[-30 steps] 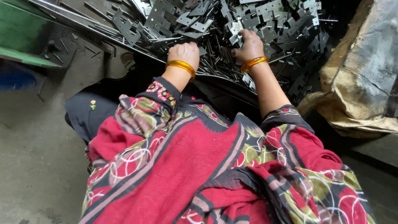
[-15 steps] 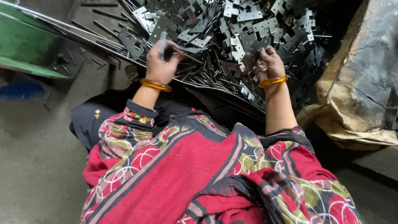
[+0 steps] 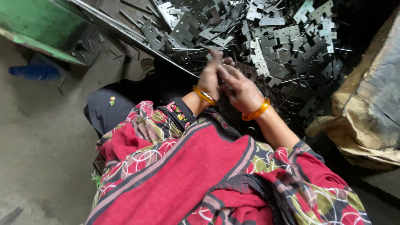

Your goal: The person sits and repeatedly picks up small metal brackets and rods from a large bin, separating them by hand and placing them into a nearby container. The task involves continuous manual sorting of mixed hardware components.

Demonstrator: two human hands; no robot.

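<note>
A big heap of flat grey metal pieces point(image 3: 266, 41) fills the far side of the floor, close enough to reach sitting down; the left hand point(image 3: 210, 77) and right hand point(image 3: 239, 87) meet at its near edge, fingers bunched together; what they pinch is too blurred to tell.

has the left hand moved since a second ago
Yes. The left hand has swung right across the pile of metal plates and now meets the right hand.
</note>
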